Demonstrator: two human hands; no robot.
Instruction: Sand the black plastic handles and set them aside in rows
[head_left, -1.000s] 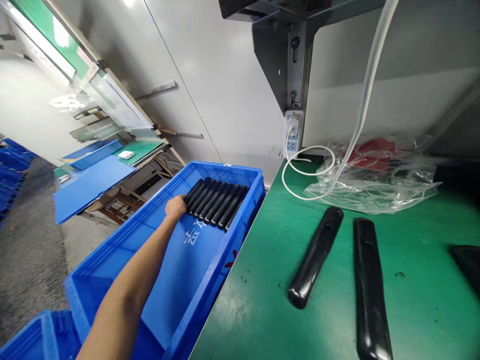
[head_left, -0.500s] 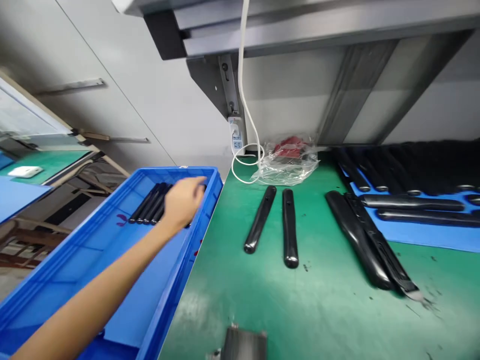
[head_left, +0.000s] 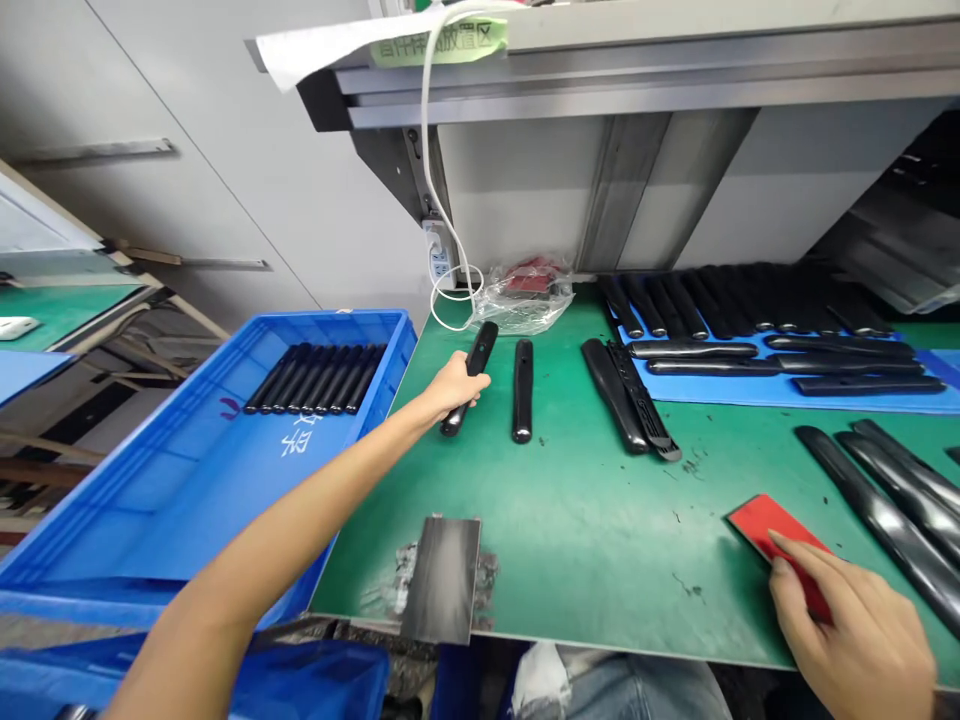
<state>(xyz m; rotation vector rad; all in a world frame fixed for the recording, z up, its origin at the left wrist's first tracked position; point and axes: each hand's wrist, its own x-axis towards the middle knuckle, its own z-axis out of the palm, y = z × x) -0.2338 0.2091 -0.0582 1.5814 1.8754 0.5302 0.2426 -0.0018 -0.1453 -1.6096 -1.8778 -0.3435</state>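
Note:
My left hand [head_left: 454,385] is closed around a long, glossy black handle-shaped part [head_left: 482,346] on the green table. Beside it, apart from the hand, lies a similar black part [head_left: 523,390]. At the lower right, my right hand [head_left: 855,620] grips a flat red rectangular pad [head_left: 765,520], thumb near side and fingers over it. Further right of that hand lie several larger curved black shells [head_left: 877,500]. Between the hands, a black shell [head_left: 616,395] rests against a slimmer part with a ribbed inside [head_left: 643,405].
A blue crate [head_left: 187,350] at left holds a row of black parts [head_left: 315,378]. More black parts [head_left: 705,305] lie on a blue sheet [head_left: 720,390] at the back. A dark grey plate [head_left: 442,580] sits at the front edge. A clear bag [head_left: 525,295] and white cable [head_left: 427,120] are behind.
My left hand has moved right from over the crate to the table and closed on a black part there. My right hand with the red pad has come into view.

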